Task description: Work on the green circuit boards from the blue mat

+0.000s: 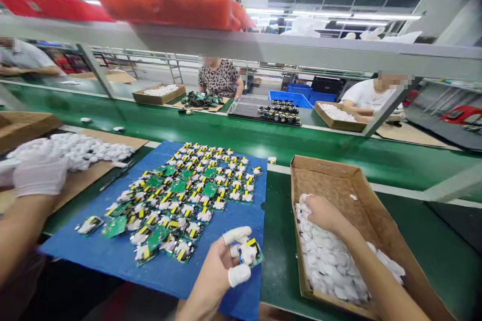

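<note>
Green conveyor bench, seen from your seat, three co-workers beyond it. One blue mat carries dozens of small green circuit boards, too many to count, in rows slanting away to the right. One cardboard box at your right holds white plastic pieces; your right hand reaches into them, fingers curled, grip unclear. Your left hand, two fingertips taped, pinches one circuit board over the mat's near edge, long axis tilted up-right.
</note>
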Demonstrator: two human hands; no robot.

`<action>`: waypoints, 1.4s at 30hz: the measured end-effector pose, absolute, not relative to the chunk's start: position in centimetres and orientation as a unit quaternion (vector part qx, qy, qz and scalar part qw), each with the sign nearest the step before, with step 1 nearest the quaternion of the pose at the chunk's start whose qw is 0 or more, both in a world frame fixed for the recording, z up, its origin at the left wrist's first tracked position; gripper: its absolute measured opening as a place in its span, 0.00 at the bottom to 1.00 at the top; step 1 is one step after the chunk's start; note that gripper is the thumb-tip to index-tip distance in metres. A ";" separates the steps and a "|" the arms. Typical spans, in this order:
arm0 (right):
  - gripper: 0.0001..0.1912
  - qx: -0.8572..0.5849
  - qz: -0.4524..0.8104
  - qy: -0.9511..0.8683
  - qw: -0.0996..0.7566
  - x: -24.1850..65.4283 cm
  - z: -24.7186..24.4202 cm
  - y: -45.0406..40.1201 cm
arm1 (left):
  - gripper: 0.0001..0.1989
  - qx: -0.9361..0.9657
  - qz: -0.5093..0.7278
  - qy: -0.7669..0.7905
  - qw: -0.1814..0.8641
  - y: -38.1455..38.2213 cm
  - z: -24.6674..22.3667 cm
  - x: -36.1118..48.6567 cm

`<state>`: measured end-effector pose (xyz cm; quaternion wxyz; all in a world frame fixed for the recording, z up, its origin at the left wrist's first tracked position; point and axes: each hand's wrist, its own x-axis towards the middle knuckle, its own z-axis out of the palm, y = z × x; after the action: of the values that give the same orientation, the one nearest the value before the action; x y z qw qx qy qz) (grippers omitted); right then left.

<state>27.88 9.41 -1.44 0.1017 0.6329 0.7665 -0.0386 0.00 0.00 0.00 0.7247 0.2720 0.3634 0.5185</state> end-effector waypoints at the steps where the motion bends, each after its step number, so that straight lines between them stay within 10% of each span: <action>1: 0.04 0.631 -0.040 0.768 0.098 28.0 -1.5 9.3 | 0.29 0.278 0.507 0.342 0.741 -0.3 0.3 -0.2; 30: 0.06 0.653 -0.018 0.756 0.042 28.1 -0.8 8.5 | 0.11 0.067 0.438 0.369 0.817 -0.5 -0.1 -0.2; 42: 0.18 0.685 -0.189 0.680 -0.180 29.5 -1.8 8.8 | 0.15 0.068 0.424 0.331 0.840 0.2 -0.6 -0.4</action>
<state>29.55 8.82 -1.82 -0.1799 0.6852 0.6800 -0.1891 -0.39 0.19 -0.58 0.8402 0.0679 0.3313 0.4239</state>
